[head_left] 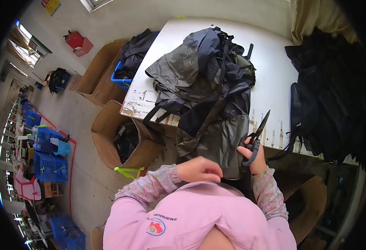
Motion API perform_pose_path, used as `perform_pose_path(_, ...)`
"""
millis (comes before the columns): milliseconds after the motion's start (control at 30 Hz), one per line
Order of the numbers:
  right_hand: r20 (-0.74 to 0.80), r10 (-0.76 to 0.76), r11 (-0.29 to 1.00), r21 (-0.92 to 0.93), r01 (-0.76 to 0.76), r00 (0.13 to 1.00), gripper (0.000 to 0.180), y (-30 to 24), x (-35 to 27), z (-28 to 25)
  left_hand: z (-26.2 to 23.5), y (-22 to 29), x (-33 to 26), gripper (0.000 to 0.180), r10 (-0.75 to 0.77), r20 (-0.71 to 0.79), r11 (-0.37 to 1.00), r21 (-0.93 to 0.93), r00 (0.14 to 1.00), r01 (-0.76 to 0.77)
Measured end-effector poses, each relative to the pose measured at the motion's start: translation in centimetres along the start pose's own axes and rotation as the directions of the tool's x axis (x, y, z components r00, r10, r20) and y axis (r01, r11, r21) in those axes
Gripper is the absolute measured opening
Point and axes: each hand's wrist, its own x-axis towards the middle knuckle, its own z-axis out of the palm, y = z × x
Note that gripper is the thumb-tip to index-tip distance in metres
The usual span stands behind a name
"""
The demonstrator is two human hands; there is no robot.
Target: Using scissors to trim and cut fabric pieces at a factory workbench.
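My right hand (256, 160) grips black scissors (258, 135) beside the dark bag (208, 104) on the white table (274, 79); my left hand (199, 170) hangs near, fingers curled, empty.

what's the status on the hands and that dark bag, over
Right hand gripping black scissors, blades pointing up. Left hand curled at the chest, holding nothing visible. Dark backpack hangs over the white table edge; nothing between hands and bag.

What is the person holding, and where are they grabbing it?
The right hand holds black scissors by the handle loops, blades pointing up. The left hand rests near the dark garment; whether it grips anything cannot be told.
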Motion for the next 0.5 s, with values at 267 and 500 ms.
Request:
perform_pose_path(267, -0.072, -0.077, 0.965, -0.256, 0.056, 0.994, 0.040, 0.5, -1.9, -2.8, -4.1, -6.9, 2.4, 0.068, 0.293, -0.663, 0.611, 0.684, 0.689, 0.398)
perform_pose_path(500, -0.193, -0.322, 0.724, -0.681, 0.109, 0.927, 0.040, 0.7, -4.1, -6.9, -7.9, -10.4, 0.6, 0.022, 0.052, -0.833, 0.926, -0.165, 0.550, -0.338)
